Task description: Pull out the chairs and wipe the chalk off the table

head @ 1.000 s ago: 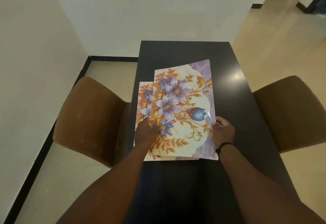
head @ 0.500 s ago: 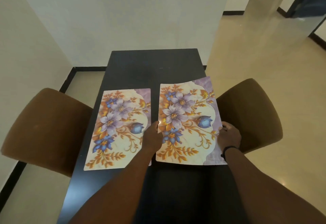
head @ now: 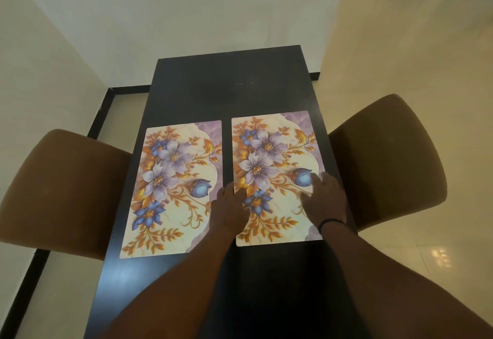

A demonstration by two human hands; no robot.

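Two flowered mats lie side by side on the dark table, long sides running away from the person. Both hands are spread flat: left hand on the inner edge of the right mat, right hand on its outer edge. Left mat sits untouched. Chairs flank the long edges, left chair and right chair, the right one nearer a hand. Faint pale marks, perhaps chalk, show toward the far end. No readable writing anywhere.

No readable text, label, brand, number or sign anywhere.
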